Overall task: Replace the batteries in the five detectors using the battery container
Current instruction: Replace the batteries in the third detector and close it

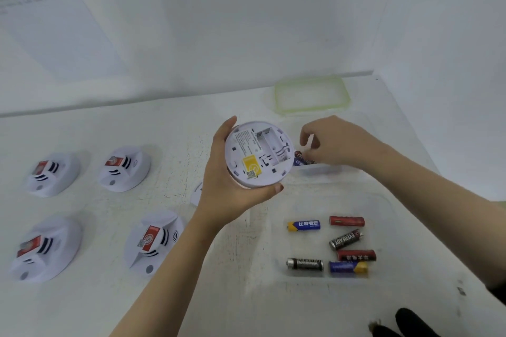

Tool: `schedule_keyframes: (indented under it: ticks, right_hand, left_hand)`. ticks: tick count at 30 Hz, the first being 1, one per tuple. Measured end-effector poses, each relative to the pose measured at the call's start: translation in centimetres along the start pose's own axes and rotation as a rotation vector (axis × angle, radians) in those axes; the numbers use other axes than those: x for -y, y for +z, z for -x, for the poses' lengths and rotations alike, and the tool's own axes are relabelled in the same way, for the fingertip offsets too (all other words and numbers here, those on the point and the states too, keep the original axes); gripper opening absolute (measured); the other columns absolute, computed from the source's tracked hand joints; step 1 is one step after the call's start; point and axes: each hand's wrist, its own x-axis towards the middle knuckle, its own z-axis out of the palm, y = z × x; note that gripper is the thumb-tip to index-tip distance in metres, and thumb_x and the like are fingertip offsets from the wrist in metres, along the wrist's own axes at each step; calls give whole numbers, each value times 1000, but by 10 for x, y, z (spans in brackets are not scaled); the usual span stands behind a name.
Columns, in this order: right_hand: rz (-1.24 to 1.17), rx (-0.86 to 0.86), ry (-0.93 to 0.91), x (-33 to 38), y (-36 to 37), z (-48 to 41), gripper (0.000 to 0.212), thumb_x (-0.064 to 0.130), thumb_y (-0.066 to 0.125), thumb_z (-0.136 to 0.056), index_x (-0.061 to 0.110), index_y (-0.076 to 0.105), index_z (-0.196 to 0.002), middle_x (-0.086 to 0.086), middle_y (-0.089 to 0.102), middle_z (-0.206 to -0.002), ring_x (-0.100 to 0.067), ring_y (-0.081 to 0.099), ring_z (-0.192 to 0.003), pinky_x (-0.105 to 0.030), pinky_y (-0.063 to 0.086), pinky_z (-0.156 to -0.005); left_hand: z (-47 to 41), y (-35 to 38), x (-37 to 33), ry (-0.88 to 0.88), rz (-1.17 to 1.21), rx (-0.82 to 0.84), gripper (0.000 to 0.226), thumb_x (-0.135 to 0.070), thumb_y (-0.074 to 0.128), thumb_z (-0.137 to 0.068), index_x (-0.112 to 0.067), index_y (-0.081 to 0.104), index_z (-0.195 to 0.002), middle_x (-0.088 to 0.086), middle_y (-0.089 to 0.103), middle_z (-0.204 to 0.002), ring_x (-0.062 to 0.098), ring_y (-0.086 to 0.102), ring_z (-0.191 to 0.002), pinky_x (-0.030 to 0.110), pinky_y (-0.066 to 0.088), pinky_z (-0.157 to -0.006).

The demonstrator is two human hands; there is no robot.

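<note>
My left hand [232, 200] grips a round white detector [258, 154] above the table, back side up, with its battery bay empty. My right hand [336, 142] reaches into a clear battery container [323, 171] just right of the detector. Its fingers curl over a few batteries [301, 158] lying there, thumb raised. Whether it pinches one is hidden. A second clear container [388, 208] nearer to me holds several loose batteries [345, 239]. Several other white detectors with red labels lie at the left, such as one [154, 241] near my left forearm and another [124, 168] behind it.
A clear lid with a green rim [277, 98] lies at the back right by the wall. A white round cover piece [197, 193] peeks out behind my left hand. White walls close the table at the back and right.
</note>
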Motion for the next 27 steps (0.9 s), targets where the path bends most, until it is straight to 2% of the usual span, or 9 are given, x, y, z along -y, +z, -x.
schedule_keyframes:
  ticks: [2,7,10,13,16,19,21,23,27]
  right_hand:
    - [68,43,13,4,1,-5,23,28,65,-82,20,60,-103,6,54,-94,-14,50,-87,-26,37,-70]
    - [138,81,-35,5,3,-11,31,26,58,-87,26,54,-118,8,52,-97,-12,46,-86,-25,35,-68]
    - [149,49,-90,4,4,-11,26,27,58,-87,32,62,-112,14,50,-87,-8,45,-82,-24,33,-61]
    - [88,44,-104,1,1,-12,23,16,60,-83,26,67,-101,11,57,-84,-8,50,-77,-22,39,-61]
    - [-176,-30,-85,-1,-3,-9,20,10,61,-78,24,67,-91,7,67,-78,-6,57,-63,-18,47,-58]
    - [-600,-239,-50,0,-14,-1,19,4,63,-75,21,66,-85,3,69,-70,-19,64,-61,-34,55,-64]
    - [-858,-362,-95,5,-22,7,20,-1,63,-78,17,66,-86,3,69,-66,-17,63,-58,-33,53,-63]
    - [-1050,-392,-173,13,-28,16,22,-7,61,-81,14,66,-88,3,68,-63,-13,61,-57,-29,50,-62]
    - [-1015,-347,-287,24,-25,29,22,-4,66,-79,14,65,-93,-5,70,-73,-21,63,-64,-34,49,-61]
  left_hand:
    - [-3,-1,4,-1,-4,4,107,-35,84,-52,-16,28,-141,-11,48,-130,5,49,-123,25,45,-99]
    - [-8,3,7,12,-22,20,94,-33,84,-50,-19,34,-129,-17,50,-123,-1,52,-116,13,45,-90]
    - [-12,5,11,25,-17,39,92,-31,84,-50,-25,33,-126,-28,48,-121,-2,51,-116,11,44,-90]
    - [-16,5,13,31,-15,55,95,-33,86,-47,-27,33,-125,-31,46,-122,-2,50,-117,12,44,-92]
    - [-19,2,11,28,21,82,103,-42,90,-44,-26,32,-128,-27,47,-124,2,50,-119,16,44,-94]
    - [-20,1,8,26,51,99,102,-49,87,-46,-25,32,-129,-24,48,-125,5,50,-120,19,45,-95]
    - [-21,0,7,28,42,104,101,-43,87,-47,-25,32,-129,-25,48,-124,4,51,-119,17,45,-94]
    - [-21,0,6,34,29,101,100,-34,90,-48,-26,32,-129,-23,49,-124,4,51,-119,15,45,-92]
    - [-23,3,3,66,37,101,93,-22,85,-54,-20,32,-131,-7,48,-129,9,51,-120,19,46,-93]
